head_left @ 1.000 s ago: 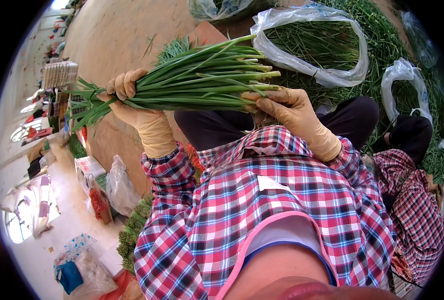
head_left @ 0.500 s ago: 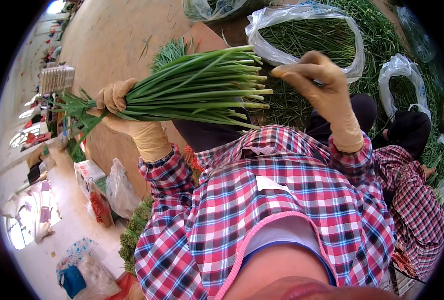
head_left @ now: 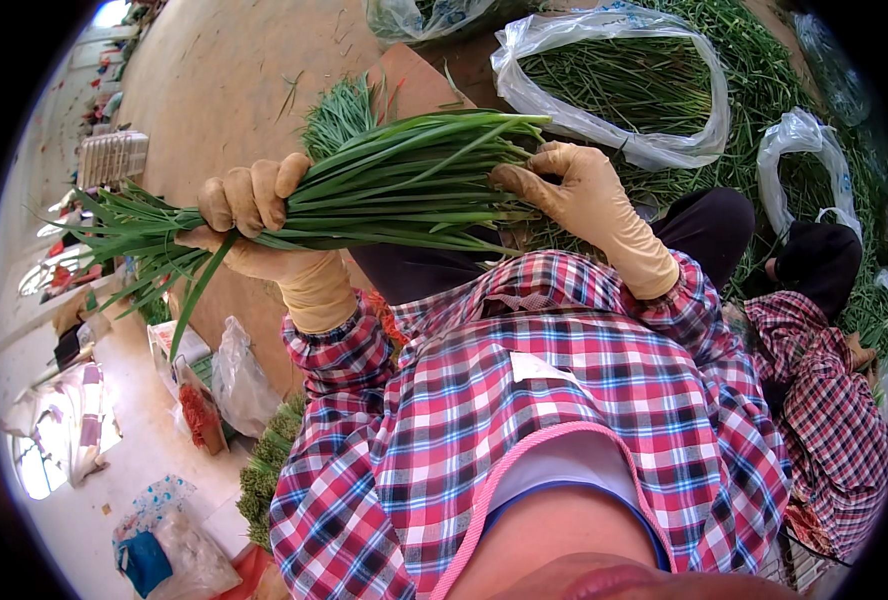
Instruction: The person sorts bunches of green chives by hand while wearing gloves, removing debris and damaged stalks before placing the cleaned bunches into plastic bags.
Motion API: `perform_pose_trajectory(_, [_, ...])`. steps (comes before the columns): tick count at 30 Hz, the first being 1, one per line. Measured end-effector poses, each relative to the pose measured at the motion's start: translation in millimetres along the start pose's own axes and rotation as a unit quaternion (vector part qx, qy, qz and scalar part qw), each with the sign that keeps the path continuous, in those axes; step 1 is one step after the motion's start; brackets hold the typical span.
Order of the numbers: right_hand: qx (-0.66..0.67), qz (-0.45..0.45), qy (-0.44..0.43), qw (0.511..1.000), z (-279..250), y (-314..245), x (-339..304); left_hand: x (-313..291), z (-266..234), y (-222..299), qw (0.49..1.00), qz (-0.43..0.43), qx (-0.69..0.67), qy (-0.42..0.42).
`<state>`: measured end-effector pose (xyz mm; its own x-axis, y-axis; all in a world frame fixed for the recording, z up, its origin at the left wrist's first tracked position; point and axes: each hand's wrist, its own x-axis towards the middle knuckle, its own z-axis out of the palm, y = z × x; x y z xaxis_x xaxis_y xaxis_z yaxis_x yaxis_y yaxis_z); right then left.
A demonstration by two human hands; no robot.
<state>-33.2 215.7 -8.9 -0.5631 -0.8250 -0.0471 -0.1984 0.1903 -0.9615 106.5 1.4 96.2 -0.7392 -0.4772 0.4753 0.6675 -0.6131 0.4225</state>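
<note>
A thick bunch of garlic chives [head_left: 404, 180] lies level across in front of me, pale stem ends to the right and leaf tips fanning out to the left. My left hand [head_left: 254, 205], in a tan rubber glove stained at the fingers, is wrapped round its leafy part. At the stem ends, my right hand [head_left: 579, 190], gloved the same way, is closed with thumb and fingertips pinched on the edge of the bunch. Exactly which stems are between those fingertips is hidden.
Past my right hand, a clear plastic bag [head_left: 709, 105] stands open, full of chives, on a wide heap of loose greens [head_left: 754, 60]. Another pile of chives [head_left: 339, 120] lies behind the bunch. At right sits a person in a checked sleeve [head_left: 834, 420]. Lower left are plastic bags [head_left: 244, 375].
My right hand has come down and left from above the stem ends and now pinches them. The bunch has shifted slightly, and my left hand has moved a little right.
</note>
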Motion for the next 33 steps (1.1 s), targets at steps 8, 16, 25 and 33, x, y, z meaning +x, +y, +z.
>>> perform_pose_trajectory(8, [0.414, 0.020, -0.031, 0.910, 9.4, 6.1, -9.2, 3.6, 0.8, -7.8, 0.998, 0.016, 0.057, 0.012])
perform_pose_trajectory(16, [0.322, -0.034, -0.148, 0.934, -84.0, 63.2, -21.8, 9.8, -13.3, 4.9, 0.980, 0.025, 0.092, 0.174])
perform_pose_trajectory(25, [-0.123, -0.287, 0.097, 0.945, 12.9, -11.9, 32.2, 14.6, 5.1, -79.7, 0.921, -0.012, 0.296, 0.252])
perform_pose_trajectory(33, [0.294, -0.048, -0.198, 0.934, 9.5, 8.3, 47.5, 2.6, -15.7, -59.6, 0.936, -0.169, 0.290, 0.101])
